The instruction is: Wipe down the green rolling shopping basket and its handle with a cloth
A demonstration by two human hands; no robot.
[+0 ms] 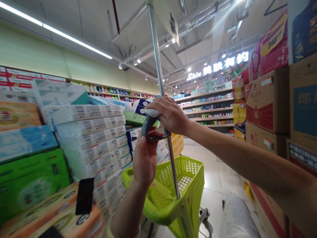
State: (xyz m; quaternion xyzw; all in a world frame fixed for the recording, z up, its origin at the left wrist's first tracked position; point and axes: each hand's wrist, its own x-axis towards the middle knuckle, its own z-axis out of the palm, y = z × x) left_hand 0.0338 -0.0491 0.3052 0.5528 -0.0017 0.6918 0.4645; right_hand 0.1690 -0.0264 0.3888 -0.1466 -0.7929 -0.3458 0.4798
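Both my hands are raised in front of me in a shop aisle. My right hand [170,115] is closed over the top of a grey handle [148,127], and my left hand [145,155] grips the same handle from below. The handle sits beside a tall metal pole [158,69] that rises out of a lime-green shopping basket [190,185]. A blue and white pack [140,106] shows just behind my right fingers; whether I hold it I cannot tell.
Stacked tissue packs [91,138] and green and orange cartons [32,181] fill the left. Brown cardboard boxes [267,102] are piled on the right. Stocked shelves [208,105] line the far wall. A light tiled floor [218,178] runs down the aisle.
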